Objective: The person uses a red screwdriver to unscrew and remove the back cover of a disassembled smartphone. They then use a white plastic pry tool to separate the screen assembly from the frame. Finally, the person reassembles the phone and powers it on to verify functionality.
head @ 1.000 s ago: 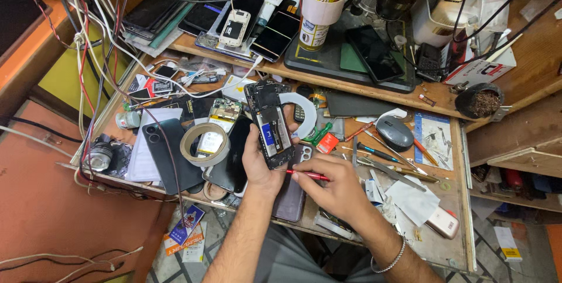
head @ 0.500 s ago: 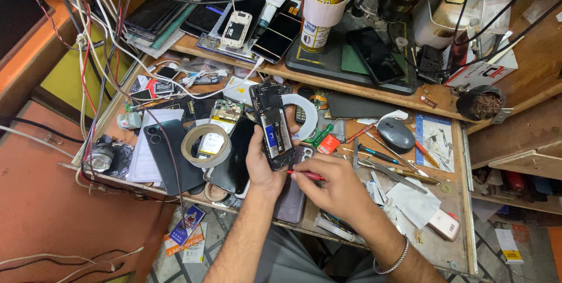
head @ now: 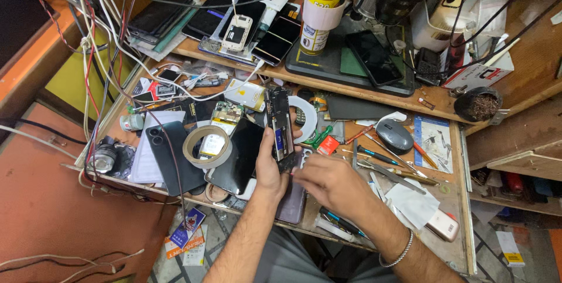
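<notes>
My left hand [head: 268, 167] holds an opened phone [head: 280, 126] upright by its lower end, with its dark inner parts and a blue part showing. My right hand [head: 333, 182] is just right of the phone's lower end, fingers curled and pointing at it. What the fingers grip is hidden now. A black phone screen [head: 239, 157] lies on the workbench left of my left hand. A roll of tape [head: 205, 145] rests beside it.
The wooden workbench [head: 453, 224] is strewn with tools, a grey mouse [head: 395, 135], screwdrivers [head: 374, 155] and paper. A raised shelf holds several phones [head: 281, 31], a yellow spray can [head: 325, 2] and a dark mat. Cables [head: 93, 55] hang at the left.
The phone is tilted a little more upright. My right hand has closed in on its lower end, and the red-handled tool seen earlier is out of sight.
</notes>
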